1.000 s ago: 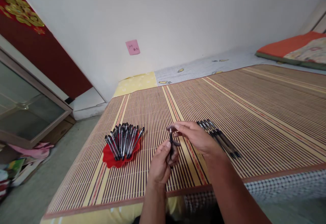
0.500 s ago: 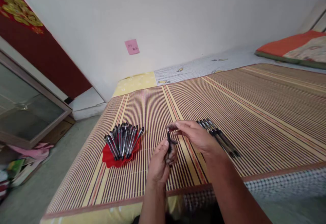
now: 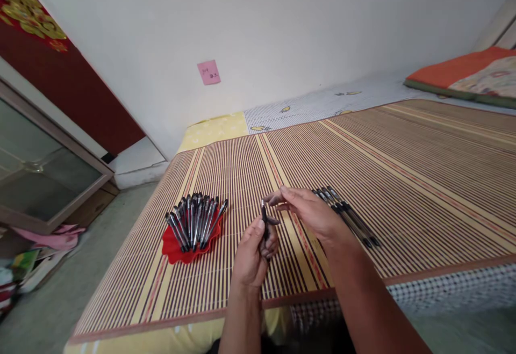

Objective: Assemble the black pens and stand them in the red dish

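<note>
In my left hand (image 3: 258, 244) is a pen (image 3: 264, 215), held nearly upright. Its dark grip and pale metal tip point up above my fingers, while the lower part is hidden in the hand. My right hand (image 3: 308, 211) hovers just right of the tip, fingers bent toward it and a little apart. Whether a fingertip touches the tip I cannot make out. Left of my hands, several clear pens with black ends (image 3: 196, 219) lie fanned out on a red wavy-edged dish (image 3: 183, 257). Several more dark pens (image 3: 355, 222) lie side by side beyond my right wrist.
A striped woven mat (image 3: 226, 171) covers the bed under everything. An orange-edged cushion (image 3: 455, 69) lies at the far right. A pink note (image 3: 208, 72) is on the white wall behind. At left stands a glass-fronted cabinet (image 3: 44, 166) beside the floor.
The pen and my left hand have shifted very slightly left and up. My right hand has moved a touch with them; the laid-out pens stay put.
</note>
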A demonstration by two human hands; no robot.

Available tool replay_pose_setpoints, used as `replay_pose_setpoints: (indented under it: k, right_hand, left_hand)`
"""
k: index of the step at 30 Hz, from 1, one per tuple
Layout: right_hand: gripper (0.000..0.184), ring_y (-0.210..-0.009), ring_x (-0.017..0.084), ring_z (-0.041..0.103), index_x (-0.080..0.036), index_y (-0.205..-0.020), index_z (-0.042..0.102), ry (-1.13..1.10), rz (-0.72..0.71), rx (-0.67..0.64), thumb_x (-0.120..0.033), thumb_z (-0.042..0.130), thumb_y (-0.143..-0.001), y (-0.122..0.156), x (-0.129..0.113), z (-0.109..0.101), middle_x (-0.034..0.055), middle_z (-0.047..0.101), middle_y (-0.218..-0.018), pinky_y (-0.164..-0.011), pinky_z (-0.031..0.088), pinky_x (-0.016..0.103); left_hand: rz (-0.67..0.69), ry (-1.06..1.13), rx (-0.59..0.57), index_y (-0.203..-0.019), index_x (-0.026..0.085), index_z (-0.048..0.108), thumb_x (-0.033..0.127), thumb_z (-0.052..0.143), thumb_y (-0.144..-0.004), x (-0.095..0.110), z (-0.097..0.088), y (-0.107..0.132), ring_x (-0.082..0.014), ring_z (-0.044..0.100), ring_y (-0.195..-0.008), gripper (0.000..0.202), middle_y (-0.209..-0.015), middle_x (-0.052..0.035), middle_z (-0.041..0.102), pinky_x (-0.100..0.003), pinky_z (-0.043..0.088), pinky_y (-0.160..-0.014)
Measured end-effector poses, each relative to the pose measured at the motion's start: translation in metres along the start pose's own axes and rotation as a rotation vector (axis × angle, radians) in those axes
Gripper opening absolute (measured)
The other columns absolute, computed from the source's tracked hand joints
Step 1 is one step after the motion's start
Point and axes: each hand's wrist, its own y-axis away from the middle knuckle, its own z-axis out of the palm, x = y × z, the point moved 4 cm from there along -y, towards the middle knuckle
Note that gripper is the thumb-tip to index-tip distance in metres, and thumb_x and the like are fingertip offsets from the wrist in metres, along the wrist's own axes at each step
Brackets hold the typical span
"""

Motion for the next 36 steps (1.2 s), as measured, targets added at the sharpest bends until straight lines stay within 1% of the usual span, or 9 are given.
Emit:
replay_pose_setpoints:
  k: [4,8,14,17,21,23,28,31,36]
  right_hand:
    - [0.035,-0.105,0.024,0.066,-0.026,-0.095,0.078,-0.023,-0.003,0.032,-0.056,0.061,-0.089,0.0,0.001,0.001,0.0079,0.075,-0.107,-0.095,0.048,0.043]
    - [0.036,-0.112,0.025,0.064,-0.026,-0.095,0.078,0.008,-0.005,-0.024,-0.057,0.061,-0.089,0.0,0.0,0.007,0.0083,0.074,-0.111,-0.097,0.047,0.043]
    - [0.035,-0.107,0.024,0.065,-0.025,-0.094,0.078,0.026,-0.001,0.004,-0.054,0.058,-0.091,0.001,-0.002,0.001,0.0081,0.074,-0.11,-0.097,0.047,0.043]
    - [0.03,-0.109,0.024,0.065,-0.026,-0.098,0.077,0.042,-0.014,0.017,-0.047,0.058,-0.092,0.002,-0.006,0.001,0.0074,0.074,-0.111,-0.097,0.048,0.043]
    - [0.019,-0.109,0.022,0.065,-0.026,-0.099,0.077,0.144,-0.029,-0.048,-0.03,0.065,-0.084,0.001,-0.009,0.007,0.0051,0.076,-0.106,-0.102,0.045,0.04]
    - [0.018,-0.105,0.021,0.066,-0.025,-0.096,0.076,0.177,-0.041,-0.066,-0.027,0.066,-0.082,0.0,-0.009,0.009,0.0047,0.076,-0.102,-0.099,0.047,0.039]
    - [0.016,-0.09,0.02,0.066,-0.021,-0.089,0.072,0.185,-0.018,0.012,-0.033,0.07,-0.079,-0.003,-0.005,0.005,0.005,0.073,-0.09,-0.087,0.051,0.036]
    - [0.021,-0.092,0.021,0.066,-0.021,-0.085,0.072,0.204,-0.039,0.042,-0.04,0.065,-0.085,-0.003,-0.009,0.003,0.0063,0.073,-0.09,-0.089,0.05,0.038]
    - [0.016,-0.098,0.022,0.066,-0.023,-0.089,0.075,0.225,-0.052,-0.031,-0.035,0.066,-0.084,-0.001,-0.011,0.007,0.0058,0.075,-0.097,-0.092,0.049,0.038]
  left_hand:
    - [-0.015,-0.011,0.0,-0.089,0.013,0.061,0.033,0.058,-0.095,-0.002,0.0,0.0,-0.0061,0.025,-0.047,0.021,-0.057,0.0052,0.04,-0.019,0.019,-0.043]
    - [-0.028,-0.015,-0.001,-0.086,0.014,0.06,0.034,0.06,-0.093,-0.003,0.001,0.0,-0.0062,0.025,-0.047,0.021,-0.057,0.005,0.04,-0.019,0.019,-0.044]
    - [-0.023,-0.015,0.012,-0.089,0.014,0.06,0.035,0.061,-0.093,-0.001,0.0,0.001,-0.0061,0.026,-0.047,0.021,-0.058,0.0052,0.041,-0.019,0.019,-0.044]
    - [-0.029,-0.016,0.008,-0.09,0.014,0.06,0.035,0.06,-0.094,-0.002,0.0,0.001,-0.0062,0.027,-0.048,0.021,-0.058,0.005,0.041,-0.019,0.019,-0.044]
    - [-0.033,-0.015,0.0,-0.088,0.015,0.059,0.034,0.058,-0.094,-0.004,0.0,0.001,-0.0066,0.027,-0.048,0.02,-0.057,0.0051,0.041,-0.019,0.02,-0.044]
    - [-0.03,-0.023,-0.006,-0.084,0.015,0.057,0.034,0.058,-0.094,-0.004,0.0,0.002,-0.0067,0.028,-0.048,0.022,-0.057,0.0049,0.041,-0.019,0.02,-0.044]
    - [-0.033,-0.059,-0.012,-0.084,0.015,0.057,0.036,0.059,-0.093,-0.005,0.003,0.002,-0.006,0.026,-0.046,0.023,-0.055,0.0055,0.041,-0.02,0.018,-0.044]
    - [-0.042,-0.065,-0.004,-0.085,0.014,0.058,0.037,0.061,-0.092,-0.005,0.003,0.001,-0.0058,0.026,-0.046,0.024,-0.056,0.0052,0.042,-0.02,0.017,-0.044]
    - [-0.056,-0.067,0.004,-0.086,0.013,0.06,0.039,0.062,-0.091,-0.005,0.003,0.0,-0.0058,0.026,-0.046,0.026,-0.056,0.0052,0.042,-0.021,0.017,-0.044]
